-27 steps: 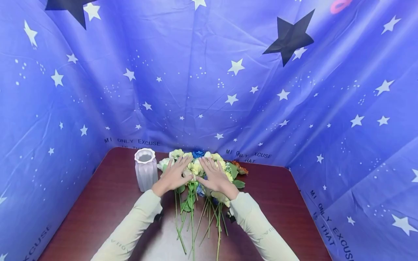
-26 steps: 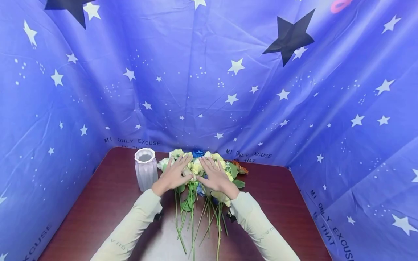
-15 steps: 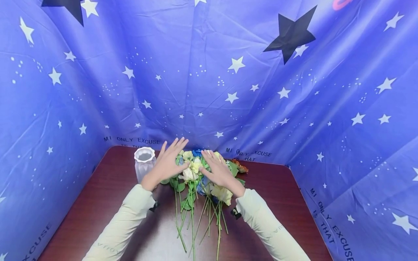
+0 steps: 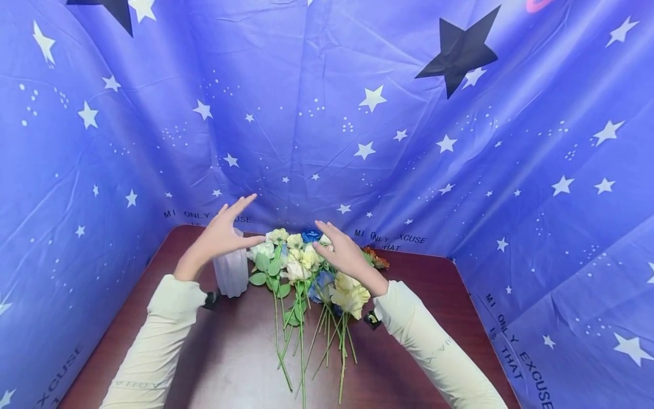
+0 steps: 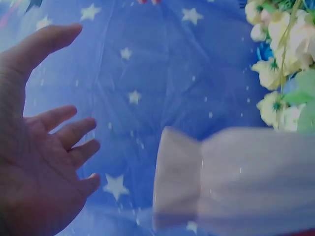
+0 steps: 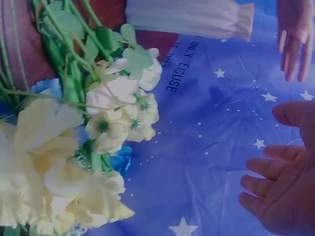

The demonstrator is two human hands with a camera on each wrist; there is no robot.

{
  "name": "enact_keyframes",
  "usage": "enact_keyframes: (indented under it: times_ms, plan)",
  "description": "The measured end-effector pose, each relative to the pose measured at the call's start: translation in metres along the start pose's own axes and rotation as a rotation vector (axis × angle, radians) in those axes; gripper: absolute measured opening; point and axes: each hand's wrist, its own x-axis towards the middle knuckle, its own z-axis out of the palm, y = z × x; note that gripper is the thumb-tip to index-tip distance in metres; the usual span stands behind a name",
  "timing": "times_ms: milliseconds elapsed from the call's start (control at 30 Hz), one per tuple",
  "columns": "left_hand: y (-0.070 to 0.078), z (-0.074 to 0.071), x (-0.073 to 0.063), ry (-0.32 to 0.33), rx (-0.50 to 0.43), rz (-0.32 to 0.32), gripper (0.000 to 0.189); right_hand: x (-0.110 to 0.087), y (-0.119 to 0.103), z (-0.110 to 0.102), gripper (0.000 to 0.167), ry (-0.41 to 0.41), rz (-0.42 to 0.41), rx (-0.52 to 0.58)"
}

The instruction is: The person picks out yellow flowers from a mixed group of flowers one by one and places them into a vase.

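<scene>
My left hand (image 4: 219, 236) is raised over the white fluted vase (image 4: 232, 270), covering its mouth in the head view. Its fingers are spread and hold nothing; in the left wrist view a gap shows between the hand (image 5: 44, 157) and the vase (image 5: 246, 179). Above the right part of the flowers hovers my right hand (image 4: 347, 255), fingers extended and nothing in them. Artificial flowers (image 4: 296, 270) in white, pale yellow and blue lie in a bunch on the table, their green stems (image 4: 302, 352) pointing toward me. In the right wrist view, yellow petals (image 6: 44, 142) appear close by.
A dark red-brown table (image 4: 419, 341) carries the vase and flowers. Blue star-printed cloth (image 4: 306, 113) hangs behind it and along both sides. An orange flower (image 4: 377, 258) lies at the bunch's right end, partly behind my right hand.
Both hands have lifted off the flower heads. My left hand has moved left and up to the vase, while the right has shifted slightly right and up. The flowers stay put.
</scene>
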Motion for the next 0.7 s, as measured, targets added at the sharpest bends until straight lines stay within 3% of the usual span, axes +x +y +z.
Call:
enact_keyframes:
  times_ms: [133, 300, 467, 700]
  plan:
    - [-0.018, -0.013, -0.009, -0.034, -0.126, -0.054, 0.109, 0.003, -0.002, -0.002, 0.059, 0.007, 0.048, 0.093]
    - [-0.045, -0.017, -0.018, -0.051, -0.258, -0.026, 0.112, 0.009, -0.007, -0.003, 0.054, 0.031, 0.110, 0.194]
    - [-0.070, -0.009, -0.025, -0.058, -0.402, -0.041, 0.112, 0.017, -0.010, 0.000, 0.048, 0.089, 0.207, 0.297]
    - [-0.101, 0.012, -0.036, -0.025, -0.466, -0.096, 0.106, 0.025, -0.009, 0.010, 0.034, 0.134, 0.353, 0.443]
